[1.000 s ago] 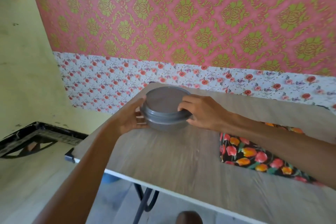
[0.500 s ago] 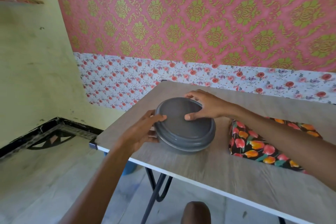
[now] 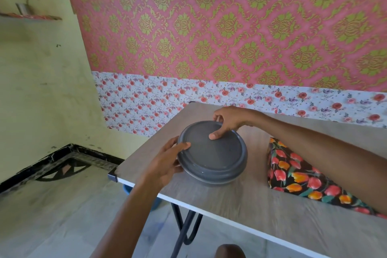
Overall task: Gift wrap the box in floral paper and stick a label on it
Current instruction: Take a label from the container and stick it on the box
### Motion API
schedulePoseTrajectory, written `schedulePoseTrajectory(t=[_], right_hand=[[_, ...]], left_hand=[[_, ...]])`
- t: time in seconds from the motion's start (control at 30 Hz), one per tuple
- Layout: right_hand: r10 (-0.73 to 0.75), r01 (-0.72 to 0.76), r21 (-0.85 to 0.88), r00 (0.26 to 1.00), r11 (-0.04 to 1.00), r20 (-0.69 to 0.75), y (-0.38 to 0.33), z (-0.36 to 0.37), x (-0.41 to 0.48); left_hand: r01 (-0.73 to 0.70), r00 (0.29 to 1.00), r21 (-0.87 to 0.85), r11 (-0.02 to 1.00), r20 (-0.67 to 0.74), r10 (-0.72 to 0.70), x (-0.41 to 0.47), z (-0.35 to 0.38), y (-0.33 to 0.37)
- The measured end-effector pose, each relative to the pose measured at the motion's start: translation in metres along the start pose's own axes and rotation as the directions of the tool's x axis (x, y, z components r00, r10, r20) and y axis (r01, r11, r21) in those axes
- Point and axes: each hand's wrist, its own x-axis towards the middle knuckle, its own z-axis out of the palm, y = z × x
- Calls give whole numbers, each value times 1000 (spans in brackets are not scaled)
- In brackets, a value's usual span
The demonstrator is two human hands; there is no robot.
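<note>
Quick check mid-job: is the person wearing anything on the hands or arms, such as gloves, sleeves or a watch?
Nothing worn shows. The left hand and right hand are bare, without gloves, and I see no rings. The left forearm and right forearm are uncovered up to the frame's edge: no sleeve, watch or bracelet in view.

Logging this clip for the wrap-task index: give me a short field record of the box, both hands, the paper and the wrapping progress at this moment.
box: round, grey, lidded, bare of paper, over the left part of the table
left hand: grips the box's near-left rim, thumb on top
right hand: grips the far rim, thumb on top
floral paper: black with a tulip print, lying on the table to the right of the box, partly under the right forearm
label: none in view
progress: wrapping not begun
</note>
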Motion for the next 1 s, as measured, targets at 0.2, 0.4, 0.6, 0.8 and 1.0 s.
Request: schedulePoseTrajectory(t=[0.2,0.4,0.6,0.8,1.0], right_hand=[[251,-257,357,966,898,65,23,11,-5],[232,-262,425,965,867,120,22,15,-8],[192,-228,404,973,886,127,20,21,-1],[168,-219,520,975,826,144,24,22,2],[204,-238,445,971,863,124,17,6,-5]], left_hand=[[-22,996,-97,995,-87,13,4,7,-3],[-16,996,-97,995,-84,8,8,10,-4],[-23,995,-31,999,-93,21,13,9,-4],[-29,998,37,999,-58,31,27,-5,-2],[-89,989,115,989,129,74,45,-9,30]])
